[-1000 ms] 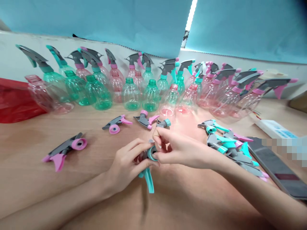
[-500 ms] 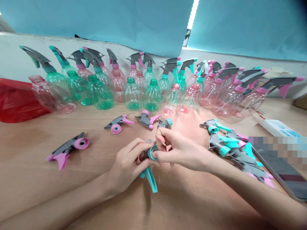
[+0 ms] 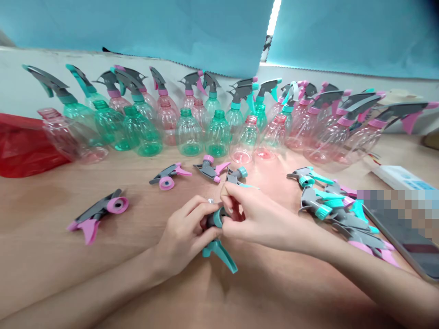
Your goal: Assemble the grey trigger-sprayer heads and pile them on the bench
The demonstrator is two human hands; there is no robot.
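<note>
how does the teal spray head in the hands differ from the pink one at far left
The teal head is gripped in the left hand, right hand at its collar; the pink head lies untouched on the table. Fingers partly cover the teal head, while the pink head shows fully. Both have grey bodies with coloured collars and triggers.

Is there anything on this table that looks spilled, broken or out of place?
Nothing clearly stands out: no visible spill or breakage. The leftmost pink bottle seems to lean, though this may be only lens distortion.
</note>
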